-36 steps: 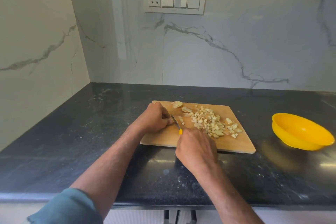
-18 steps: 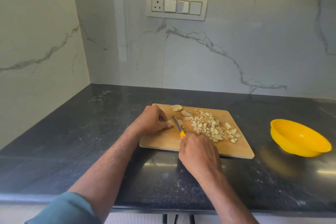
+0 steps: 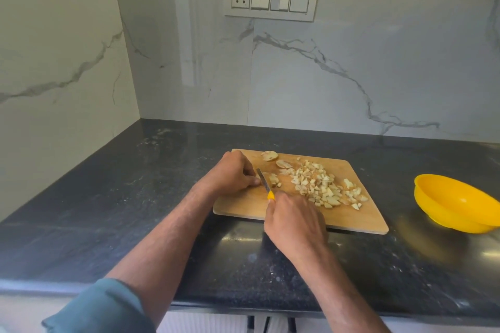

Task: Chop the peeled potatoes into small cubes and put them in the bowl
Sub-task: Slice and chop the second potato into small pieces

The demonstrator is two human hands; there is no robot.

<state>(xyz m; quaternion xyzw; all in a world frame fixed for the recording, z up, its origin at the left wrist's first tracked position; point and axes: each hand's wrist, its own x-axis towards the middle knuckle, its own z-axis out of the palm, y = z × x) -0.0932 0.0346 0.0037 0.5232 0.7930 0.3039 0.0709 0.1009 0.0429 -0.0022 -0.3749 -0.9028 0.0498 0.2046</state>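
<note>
The knife [image 3: 263, 180] has been brought tight against the curled fingers of the left hand [image 3: 234, 172] pinning the potato piece [image 3: 273, 179] on the cutting board [image 3: 349, 217], its handle gripped by the right hand [image 3: 293, 220], and knuckles are best kept tucked.

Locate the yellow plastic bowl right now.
In the head view the yellow plastic bowl sits on the black stone counter, right of the wooden chopping board and apart from it.

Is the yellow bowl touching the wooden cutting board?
Apart. The head view shows a strip of dark countertop between the yellow bowl and the right edge of the cutting board.
</note>
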